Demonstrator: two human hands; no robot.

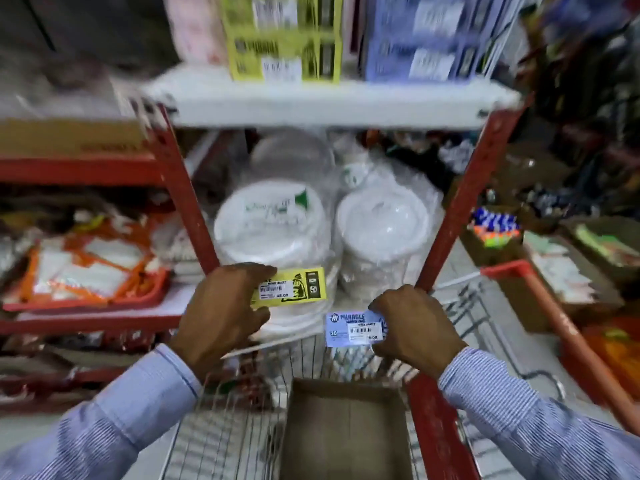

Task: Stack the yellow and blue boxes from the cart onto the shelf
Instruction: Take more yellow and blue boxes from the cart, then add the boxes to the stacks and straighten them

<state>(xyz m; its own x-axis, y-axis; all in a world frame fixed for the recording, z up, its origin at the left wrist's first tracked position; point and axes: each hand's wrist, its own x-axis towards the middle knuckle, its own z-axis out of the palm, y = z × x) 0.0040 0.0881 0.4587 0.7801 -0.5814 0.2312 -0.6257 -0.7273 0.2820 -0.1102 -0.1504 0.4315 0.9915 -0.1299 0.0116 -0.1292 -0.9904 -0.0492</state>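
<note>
**shelfstocker:** ok so where's everything sitting? Left hand point(221, 306) is clamped around a small yellow box point(294, 287), thumb on top, fingers wrapped under its near end. Right hand point(412, 327) is closed on a blue box point(353, 329), gripping its right end. Both boxes are up in the air above the front of the wire cart point(235, 441), just in front of the lower bay.

**aisle9:** how much room up top?

**shelfstocker:** The white shelf board point(325, 102) already has a yellow stack point(284, 46) on the left and a blue stack point(426, 39) on the right, with a narrow gap between them. Red uprights point(180, 188) frame the bay on both sides, angling inward toward the hands.

**aisle9:** and underneath?

**shelfstocker:** Pretty crammed. Round white disposable plates point(273, 226) in crinkly clear plastic wrap fill the lower bay. The boxes look like flat glossy cardboard with barcode stickers. An open brown carton point(343, 431) sits in the cart, matte and plain inside. The cart's red handle bar point(540, 306) runs off to the right. Top of the view is blurry, so can't read those labels.
</note>
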